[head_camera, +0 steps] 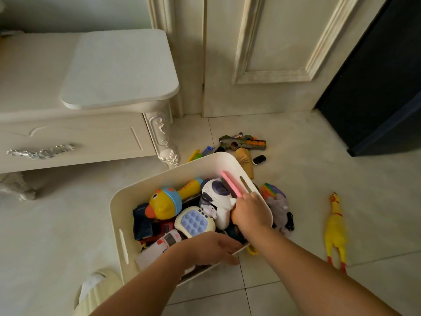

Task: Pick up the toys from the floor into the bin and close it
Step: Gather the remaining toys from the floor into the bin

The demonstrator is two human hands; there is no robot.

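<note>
While we crouch over the pale tiled floor [296, 179], the white plastic bin [145, 190] sits open just before us, rounded at the corners with slot handles in its walls, tilted slightly and heaped with toys. Beside it stands a cream carved table [91, 124] with a silver drawer pull. Inside the bin we see a yellow duck microphone [165, 202] with a blue band and orange beak, a white and purple toy blaster [217, 201], a pale pop-button game console [193, 221], and a white toy ambulance [167, 239]. Our left hand [211, 248] is curled over the bin's near rim, gripping it. Our right hand [250, 213] is closed around one end of a pink stick [231, 182], holding it against the bin's right wall. Still on the floor, a yellow rubber chicken [336, 229] lies well apart to the right, a green and orange toy gun [241, 143] lies beyond the bin, and a rainbow pop toy [272, 190] rests just beside the bin's right wall.
</note>
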